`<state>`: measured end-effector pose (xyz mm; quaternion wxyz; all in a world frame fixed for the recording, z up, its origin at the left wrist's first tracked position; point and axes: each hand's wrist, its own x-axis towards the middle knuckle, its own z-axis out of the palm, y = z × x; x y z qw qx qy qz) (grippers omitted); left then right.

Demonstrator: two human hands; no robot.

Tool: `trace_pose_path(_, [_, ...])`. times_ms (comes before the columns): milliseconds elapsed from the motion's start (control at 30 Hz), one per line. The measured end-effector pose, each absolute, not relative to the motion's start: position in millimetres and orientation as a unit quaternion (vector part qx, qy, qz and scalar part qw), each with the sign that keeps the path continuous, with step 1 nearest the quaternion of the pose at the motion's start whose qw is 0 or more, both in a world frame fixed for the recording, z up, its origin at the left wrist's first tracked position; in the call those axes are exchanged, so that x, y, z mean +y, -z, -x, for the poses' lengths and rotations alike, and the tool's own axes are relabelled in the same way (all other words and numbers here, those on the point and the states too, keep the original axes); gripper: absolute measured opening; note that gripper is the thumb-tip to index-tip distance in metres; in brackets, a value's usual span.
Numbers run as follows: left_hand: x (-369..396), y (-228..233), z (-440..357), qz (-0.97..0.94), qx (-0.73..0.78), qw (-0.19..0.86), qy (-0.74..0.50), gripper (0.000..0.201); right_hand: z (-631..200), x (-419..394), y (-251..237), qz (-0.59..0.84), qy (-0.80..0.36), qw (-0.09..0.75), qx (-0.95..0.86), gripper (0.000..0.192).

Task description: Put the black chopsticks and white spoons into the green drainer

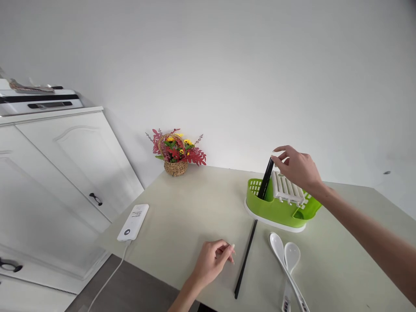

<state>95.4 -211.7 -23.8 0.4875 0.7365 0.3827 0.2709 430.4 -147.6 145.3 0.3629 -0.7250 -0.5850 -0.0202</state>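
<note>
My right hand (297, 168) is above a green cutlery holder (276, 211), its thumb and fingertips closed at the top ends of black chopsticks (266, 178). These chopsticks stand tilted in the holder's left compartment. A white slatted piece (287, 189) sits across the holder's middle. Low over the table, my left hand (212, 261) is loosely curled, with nothing visible in its fingers. Just right of it lie more black chopsticks (246, 260), reaching toward the holder's base; how many is unclear. Two white spoons (277, 248) lie crossed in front of the holder.
A wicker basket (175, 168) of red and yellow flowers stands at the table's back left. Near the left edge lies a white power bank (134, 222) with a cable (110, 277) hanging off. A white cabinet (81, 173) stands left of the table (195, 208), the wall behind.
</note>
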Motion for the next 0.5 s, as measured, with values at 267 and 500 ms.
trace_pose_path(267, [-221, 28, -106, -0.790, 0.411, 0.369, -0.267, 0.033, -400, -225, -139, 0.618, -0.016, 0.274, -0.736, 0.031])
trace_pose_path(500, [-232, 19, -144, -0.870, 0.452, 0.149, -0.126, 0.024, -381, -271, -142, 0.551, 0.047, 0.203, -0.808, 0.032])
